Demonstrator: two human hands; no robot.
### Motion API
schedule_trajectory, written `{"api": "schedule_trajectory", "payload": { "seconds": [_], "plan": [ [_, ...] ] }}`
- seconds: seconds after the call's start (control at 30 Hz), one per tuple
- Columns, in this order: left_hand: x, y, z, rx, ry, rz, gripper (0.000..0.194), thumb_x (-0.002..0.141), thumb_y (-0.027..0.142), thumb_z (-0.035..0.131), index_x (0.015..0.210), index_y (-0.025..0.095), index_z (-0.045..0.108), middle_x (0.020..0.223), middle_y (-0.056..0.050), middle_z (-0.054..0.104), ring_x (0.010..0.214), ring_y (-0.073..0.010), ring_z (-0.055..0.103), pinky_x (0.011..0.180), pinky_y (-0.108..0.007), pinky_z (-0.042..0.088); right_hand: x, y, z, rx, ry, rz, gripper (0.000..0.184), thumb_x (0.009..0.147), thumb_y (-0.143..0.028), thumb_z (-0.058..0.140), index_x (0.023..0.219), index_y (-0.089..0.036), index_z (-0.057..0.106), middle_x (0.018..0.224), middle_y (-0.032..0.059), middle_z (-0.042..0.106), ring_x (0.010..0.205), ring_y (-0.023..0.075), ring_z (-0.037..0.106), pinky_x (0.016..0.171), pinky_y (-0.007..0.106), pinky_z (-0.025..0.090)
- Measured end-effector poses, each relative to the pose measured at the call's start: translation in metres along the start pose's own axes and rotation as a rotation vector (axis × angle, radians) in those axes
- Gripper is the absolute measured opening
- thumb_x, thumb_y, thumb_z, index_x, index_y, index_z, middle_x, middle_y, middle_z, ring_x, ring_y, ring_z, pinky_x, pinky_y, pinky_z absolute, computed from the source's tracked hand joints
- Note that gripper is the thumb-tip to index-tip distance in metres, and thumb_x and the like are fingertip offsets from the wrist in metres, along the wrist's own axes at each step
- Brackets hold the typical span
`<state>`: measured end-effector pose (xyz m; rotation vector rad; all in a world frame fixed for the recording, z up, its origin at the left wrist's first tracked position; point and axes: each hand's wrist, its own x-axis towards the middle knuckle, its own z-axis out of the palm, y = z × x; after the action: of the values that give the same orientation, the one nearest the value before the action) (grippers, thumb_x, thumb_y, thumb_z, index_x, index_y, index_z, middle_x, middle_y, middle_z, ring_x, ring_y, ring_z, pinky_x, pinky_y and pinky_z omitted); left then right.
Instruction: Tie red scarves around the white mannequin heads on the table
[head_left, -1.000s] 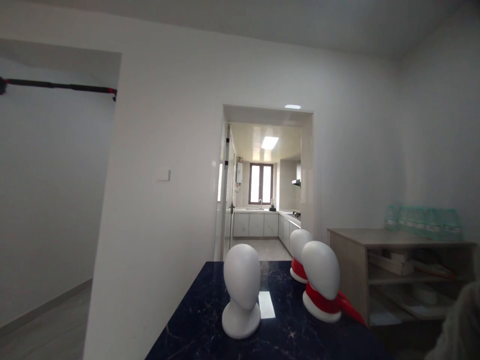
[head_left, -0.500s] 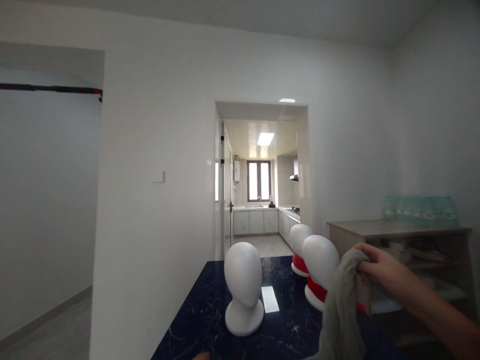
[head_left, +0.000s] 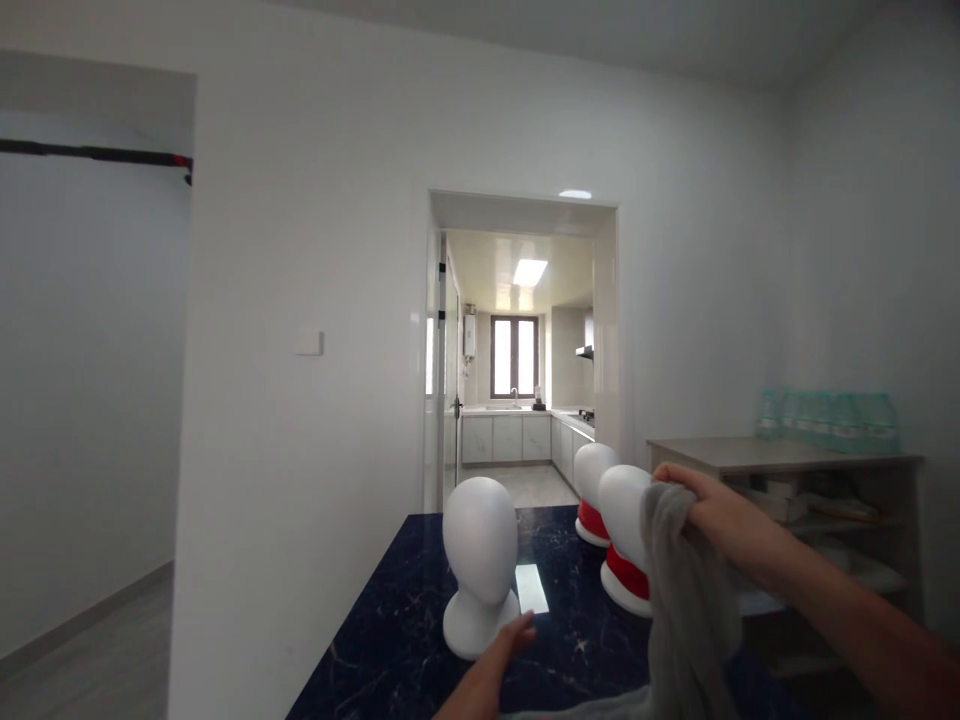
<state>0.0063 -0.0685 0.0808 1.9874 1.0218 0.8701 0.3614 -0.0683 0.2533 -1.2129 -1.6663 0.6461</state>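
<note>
Fingers of the right hand (head_left: 712,508) pinch the top edge of a limp grey knitted cloth (head_left: 686,610), holding it up so that it hangs in front of the near red-collared white mannequin head (head_left: 624,535) on the dark blue marbled counter (head_left: 390,640). The left hand (head_left: 510,640) reaches out with fingers spread and empty, its tips at the base of a plain white faceless mannequin head (head_left: 480,565). To handle this well, the left hand likely should steady that base while the cloth stays high and clear. A second red-collared head (head_left: 592,490) stands behind; a wooden shelf unit (head_left: 787,470) sits right.
</note>
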Motion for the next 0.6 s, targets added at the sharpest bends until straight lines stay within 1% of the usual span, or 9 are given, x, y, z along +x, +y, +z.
{"api": "schedule_trajectory", "payload": {
  "seconds": [0.07, 0.1, 0.13, 0.2, 0.27, 0.33, 0.4, 0.5, 0.6],
  "plan": [
    [0.022, 0.052, 0.015, -0.178, -0.051, 0.113, 0.107, 0.079, 0.054, 0.089, 0.168, 0.029, 0.034, 0.166, -0.015, 0.056, 0.156, -0.0327, 0.050, 0.134, -0.048, 0.033, 0.005, -0.024, 0.018, -0.047, -0.080, -0.044, 0.014, 0.082, -0.029, 0.061, 0.095, -0.027, 0.062, 0.060, -0.0075, 0.064, 0.052, 0.0162, 0.056, 0.050, 0.026, 0.037],
    [0.031, 0.080, 0.021, -0.333, -0.076, 0.187, 0.107, 0.076, 0.051, 0.092, 0.165, 0.028, 0.038, 0.162, -0.015, 0.060, 0.153, -0.0321, 0.053, 0.133, -0.048, 0.033, 0.008, -0.035, 0.026, -0.088, -0.114, -0.097, 0.013, 0.081, -0.028, 0.062, 0.094, -0.028, 0.062, 0.061, -0.0069, 0.066, 0.051, 0.0163, 0.057, 0.049, 0.026, 0.036],
    [0.041, 0.106, 0.026, -0.464, -0.101, 0.268, 0.099, 0.077, 0.049, 0.092, 0.160, 0.026, 0.044, 0.154, -0.015, 0.066, 0.145, -0.0324, 0.060, 0.128, -0.048, 0.040, 0.011, -0.046, 0.033, -0.136, -0.133, -0.163, 0.011, 0.080, -0.027, 0.062, 0.092, -0.027, 0.062, 0.063, -0.0057, 0.068, 0.053, 0.0167, 0.059, 0.050, 0.026, 0.037],
    [0.058, 0.153, 0.030, -0.490, -0.118, 0.221, 0.067, 0.075, 0.038, 0.093, 0.135, 0.022, 0.066, 0.125, -0.011, 0.080, 0.115, -0.0293, 0.076, 0.098, -0.040, 0.058, 0.017, -0.066, 0.039, -0.250, -0.122, -0.312, 0.006, 0.082, -0.028, 0.066, 0.086, -0.027, 0.063, 0.068, -0.0032, 0.073, 0.059, 0.0176, 0.063, 0.053, 0.027, 0.040],
    [0.072, 0.187, 0.025, -0.394, -0.044, 0.154, 0.035, 0.077, 0.027, 0.085, 0.108, 0.018, 0.074, 0.084, -0.003, 0.079, 0.079, -0.0210, 0.075, 0.076, -0.033, 0.057, 0.023, -0.082, 0.034, -0.368, -0.064, -0.431, 0.004, 0.083, -0.028, 0.067, 0.083, -0.025, 0.065, 0.072, -0.0018, 0.074, 0.065, 0.0178, 0.065, 0.059, 0.027, 0.042],
    [0.081, 0.210, 0.010, -0.368, -0.059, 0.095, 0.016, 0.083, 0.027, 0.074, 0.097, 0.018, 0.073, 0.058, 0.005, 0.062, 0.055, -0.0141, 0.062, 0.067, -0.032, 0.056, 0.029, -0.094, 0.019, -0.466, -0.018, -0.501, 0.003, 0.082, -0.026, 0.069, 0.084, -0.024, 0.067, 0.072, -0.0019, 0.073, 0.067, 0.0171, 0.063, 0.061, 0.028, 0.040],
    [0.087, 0.226, -0.012, -0.431, -0.142, 0.100, 0.014, 0.089, 0.032, 0.071, 0.094, 0.019, 0.072, 0.050, 0.011, 0.046, 0.045, -0.0090, 0.046, 0.060, -0.029, 0.056, 0.034, -0.097, 0.000, -0.501, -0.041, -0.537, 0.008, 0.082, -0.029, 0.073, 0.083, -0.023, 0.068, 0.072, -0.0027, 0.070, 0.069, 0.0162, 0.060, 0.061, 0.027, 0.037],
    [0.091, 0.243, -0.047, -0.503, -0.271, 0.181, 0.022, 0.093, 0.038, 0.075, 0.102, 0.018, 0.071, 0.054, 0.014, 0.037, 0.044, -0.0050, 0.031, 0.051, -0.021, 0.049, 0.036, -0.091, -0.022, -0.364, -0.219, -0.447, 0.023, 0.085, -0.044, 0.078, 0.085, -0.022, 0.070, 0.067, -0.0055, 0.061, 0.061, 0.0131, 0.052, 0.057, 0.026, 0.035],
    [0.093, 0.251, -0.069, -0.417, -0.322, 0.205, 0.025, 0.096, 0.036, 0.073, 0.112, 0.017, 0.070, 0.058, 0.014, 0.039, 0.045, -0.0041, 0.031, 0.051, -0.020, 0.047, 0.033, -0.079, -0.028, -0.106, -0.411, -0.280, 0.031, 0.090, -0.050, 0.077, 0.105, -0.023, 0.072, 0.059, -0.0101, 0.049, 0.047, 0.0092, 0.042, 0.047, 0.024, 0.033]
  ]
}}
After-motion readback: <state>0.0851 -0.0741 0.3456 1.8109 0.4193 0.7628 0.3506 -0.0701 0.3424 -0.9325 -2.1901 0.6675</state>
